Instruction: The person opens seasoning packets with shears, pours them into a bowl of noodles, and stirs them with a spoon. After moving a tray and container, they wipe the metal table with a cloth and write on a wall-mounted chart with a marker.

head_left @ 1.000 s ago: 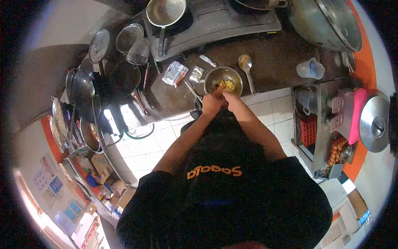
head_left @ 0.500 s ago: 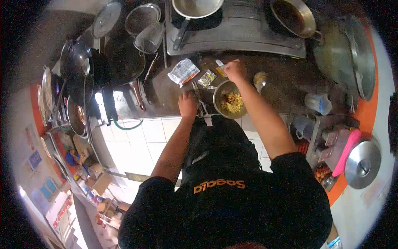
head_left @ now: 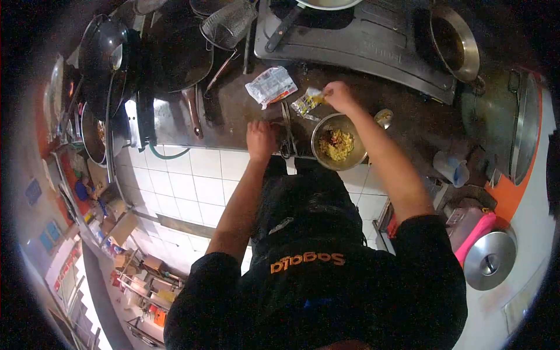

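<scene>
My right hand [head_left: 342, 98] pinches the edge of a small yellow-and-white sachet [head_left: 315, 94], just above the counter. Under and beside that sachet lies a shiny patterned packet [head_left: 303, 106]. Below my right forearm stands a metal bowl [head_left: 330, 122] with chopped yellow food [head_left: 338, 147] and some darker red bits in it. My left hand [head_left: 261, 140] rests on the counter's front edge, fingers loosely spread, holding nothing. Just right of it lies a slim metal tool [head_left: 287, 140], perhaps scissors or tongs. A larger torn-looking white packet [head_left: 272, 86] lies farther back.
A stove [head_left: 356, 44] with a handled pan [head_left: 286, 29] and a steel pan [head_left: 461, 49] spans the back. A ladle [head_left: 384, 118] lies right of the bowl, with a plastic jug [head_left: 451, 168] beyond. Woks and pans [head_left: 105, 64] crowd the left.
My right hand has brought the sachet against the patterned packet, which lay apart from it before. My left hand stays at the counter edge. The view has turned and shifted.
</scene>
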The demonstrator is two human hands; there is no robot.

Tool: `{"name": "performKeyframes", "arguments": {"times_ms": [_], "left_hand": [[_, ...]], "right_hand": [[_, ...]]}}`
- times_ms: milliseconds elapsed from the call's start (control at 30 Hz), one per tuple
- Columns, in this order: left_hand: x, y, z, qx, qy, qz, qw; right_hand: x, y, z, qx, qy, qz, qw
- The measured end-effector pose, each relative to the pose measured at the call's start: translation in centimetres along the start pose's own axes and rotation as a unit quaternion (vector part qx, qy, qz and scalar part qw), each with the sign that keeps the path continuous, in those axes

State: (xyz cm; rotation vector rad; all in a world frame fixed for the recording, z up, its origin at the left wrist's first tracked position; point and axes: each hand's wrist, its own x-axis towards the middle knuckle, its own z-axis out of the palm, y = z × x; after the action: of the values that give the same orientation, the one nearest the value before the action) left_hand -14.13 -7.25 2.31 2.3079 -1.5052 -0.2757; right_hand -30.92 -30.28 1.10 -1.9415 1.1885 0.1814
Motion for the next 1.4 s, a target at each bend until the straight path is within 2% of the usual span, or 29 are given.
{"name": "performKeyframes", "arguments": {"times_ms": [33,67,100,133,167,200,267,300,333,400,433,467,500,533,600,667,767,867,900,1000,1033,1167,1233,1333,1400], "left_hand": [[0.8,0.1,-1.3,0.000,-0.002,0.001,1.000],[1.5,0.3,-2.3,0.001,-0.006,0.003,1.000],[2.4,0.5,-2.6,0.010,0.038,-0.011,0.999],[3.7,0.6,-2.7,0.011,0.035,-0.012,0.999],[5.4,0.9,-2.8,0.003,0.049,0.010,0.999],[6.9,1.1,-2.7,-0.006,0.062,0.032,0.998],[9.0,1.3,-1.6,0.030,0.045,0.021,0.998],[9.7,1.1,-0.9,0.068,0.032,0.010,0.997],[9.9,1.0,-0.5,0.067,0.031,0.007,0.997],[10.1,-0.2,1.3,0.095,-0.051,-0.021,0.994],[9.4,-1.8,4.2,0.147,0.006,-0.025,0.989],[9.4,-2.0,4.0,0.145,0.008,-0.029,0.989],[9.2,-2.2,3.8,0.111,0.025,-0.016,0.993],[8.9,-2.5,3.5,0.077,0.041,-0.003,0.996],[8.3,-3.0,2.4,0.038,0.034,-0.027,0.998],[7.5,-3.3,1.1,0.001,0.029,-0.047,0.998],[5.5,-4.3,1.1,-0.050,0.078,-0.085,0.992],[4.7,-2.4,-0.4,-0.006,0.106,-0.095,0.990],[4.8,-2.0,-0.3,-0.024,0.132,-0.079,0.988],[4.8,-1.6,0.6,-0.008,0.082,-0.097,0.992],[4.8,-1.5,0.9,-0.011,0.113,-0.079,0.990],[4.8,-2.8,2.6,-0.032,0.134,-0.086,0.987],[4.8,-3.5,2.2,-0.066,0.063,-0.101,0.991],[4.0,-4.4,1.6,-0.080,0.094,-0.135,0.983],[3.6,-4.7,0.3,-0.076,0.111,-0.150,0.979]], "right_hand": [[0.1,0.2,0.4,0.025,-0.037,-0.082,0.996],[-0.2,-0.3,0.7,0.026,-0.038,-0.083,0.995],[-0.6,-1.1,1.3,-0.027,0.001,-0.139,0.990],[-0.7,-2.1,1.9,-0.080,0.040,-0.194,0.977],[-0.5,-2.8,3.0,-0.131,0.014,-0.143,0.981],[0.4,-2.1,5.4,-0.130,0.012,-0.142,0.981],[3.1,0.8,11.3,-0.171,0.168,-0.017,0.971],[2.8,0.5,10.9,-0.167,0.169,-0.056,0.970],[2.4,0.3,10.2,-0.169,0.166,-0.057,0.970],[0.4,-3.9,4.9,-0.203,0.015,-0.057,0.977],[0.4,-3.8,4.9,-0.207,0.014,-0.060,0.976],[0.4,-3.4,4.7,-0.144,0.035,-0.054,0.987],[0.4,-3.1,4.6,-0.081,0.055,-0.048,0.994],[0.3,-2.8,4.6,-0.084,0.055,-0.049,0.994],[-0.1,-2.7,4.2,0.001,-0.105,-0.078,0.991],[-0.8,-3.8,4.6,-0.172,-0.163,-0.076,0.968],[-1.6,-5.4,6.0,-0.296,-0.121,-0.020,0.947],[-2.4,-5.7,7.4,-0.315,-0.075,0.006,0.946],[-2.9,-5.6,8.3,-0.313,0.016,-0.027,0.949],[-3.7,-7.0,8.1,-0.323,-0.035,0.022,0.945],[-3.9,-7.0,8.3,-0.328,-0.037,0.020,0.944],[-3.7,-6.8,9.6,-0.345,-0.035,0.026,0.938],[-3.1,-5.8,10.8,-0.341,-0.028,0.044,0.938],[-3.0,-5.4,11.4,-0.356,-0.006,0.057,0.933],[-4.4,-7.8,9.4,-0.361,-0.029,0.061,0.930]]}}
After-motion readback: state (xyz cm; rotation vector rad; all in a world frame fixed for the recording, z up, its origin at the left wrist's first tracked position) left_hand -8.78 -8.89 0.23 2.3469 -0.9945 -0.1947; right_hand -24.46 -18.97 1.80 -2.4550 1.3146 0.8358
